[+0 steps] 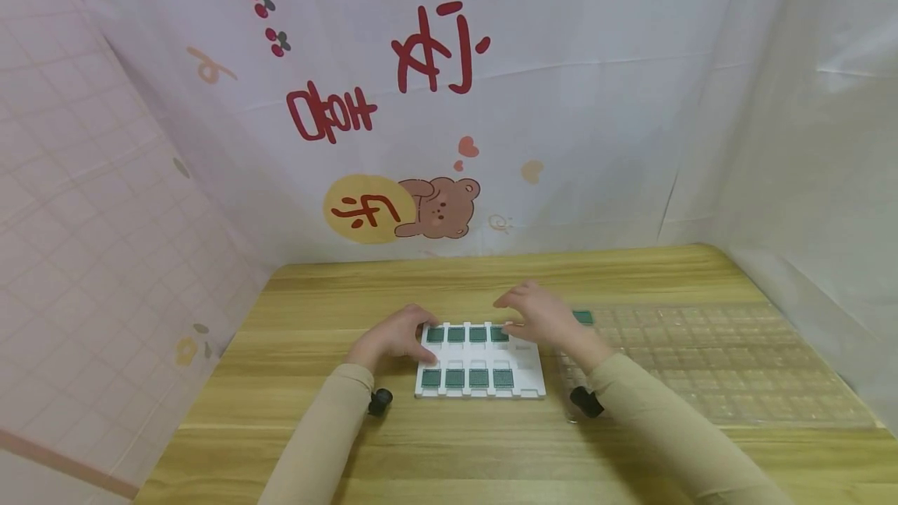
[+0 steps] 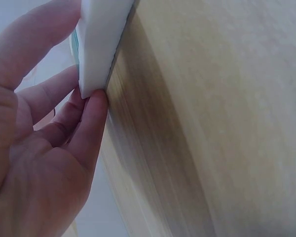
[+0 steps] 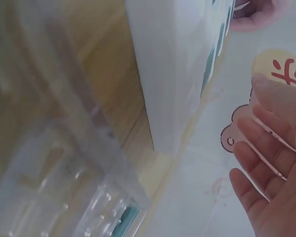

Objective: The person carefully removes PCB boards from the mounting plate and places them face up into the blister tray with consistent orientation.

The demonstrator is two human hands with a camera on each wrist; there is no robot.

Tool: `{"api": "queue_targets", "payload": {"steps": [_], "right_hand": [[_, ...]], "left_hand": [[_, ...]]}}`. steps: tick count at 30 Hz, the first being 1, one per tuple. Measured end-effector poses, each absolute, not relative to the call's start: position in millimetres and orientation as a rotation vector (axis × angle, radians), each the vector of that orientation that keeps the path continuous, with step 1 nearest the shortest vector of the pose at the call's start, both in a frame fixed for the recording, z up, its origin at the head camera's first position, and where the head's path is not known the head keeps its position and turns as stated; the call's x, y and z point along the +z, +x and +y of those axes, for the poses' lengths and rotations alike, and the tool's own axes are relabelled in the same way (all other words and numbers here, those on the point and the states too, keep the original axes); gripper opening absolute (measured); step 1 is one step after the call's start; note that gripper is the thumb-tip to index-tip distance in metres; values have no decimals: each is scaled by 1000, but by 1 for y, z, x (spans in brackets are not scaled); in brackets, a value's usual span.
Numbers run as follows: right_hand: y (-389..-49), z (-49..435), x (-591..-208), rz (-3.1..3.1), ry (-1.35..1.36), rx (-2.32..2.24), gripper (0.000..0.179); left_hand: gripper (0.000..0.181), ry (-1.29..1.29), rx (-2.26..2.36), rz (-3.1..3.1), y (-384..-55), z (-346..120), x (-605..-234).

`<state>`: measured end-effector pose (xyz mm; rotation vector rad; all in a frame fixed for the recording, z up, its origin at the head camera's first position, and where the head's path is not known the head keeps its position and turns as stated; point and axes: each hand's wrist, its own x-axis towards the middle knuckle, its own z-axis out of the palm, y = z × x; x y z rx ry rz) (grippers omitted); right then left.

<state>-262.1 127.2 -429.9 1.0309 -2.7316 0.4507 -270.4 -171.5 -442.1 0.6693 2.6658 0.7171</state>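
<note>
A white tray (image 1: 466, 354) with two rows of square green chips (image 1: 479, 379) lies flat on the table. My left hand (image 1: 396, 336) holds its left end, the thumb over the top and the fingers against the edge, as the left wrist view shows at the tray's corner (image 2: 101, 44). Above the tray's far right part hovers my right hand (image 1: 543, 316), fingers spread apart and nothing between them. Nearest to its thumb is the last chip (image 1: 499, 333) of the far row. At the tray's right end, the slots hold no chips.
A large clear plastic tray (image 1: 701, 365) with many compartments lies on the right, partly under my right forearm. One green chip (image 1: 583, 317) shows at its far left corner. A printed white curtain (image 1: 589, 115) hangs behind the wooden table (image 1: 316, 443).
</note>
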Motion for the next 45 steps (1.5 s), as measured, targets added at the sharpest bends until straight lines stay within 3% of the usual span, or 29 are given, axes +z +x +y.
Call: {"api": "queue_targets", "payload": {"steps": [13,45], "right_hand": [[-260,117,-436,-2887,1013,413,46],[-261,112,-446,-2893,1043,238,33]], "left_hand": [[63,666,700,2665,-270,-171,-444],[63,656,725,2662,-269,-172,-444]]}}
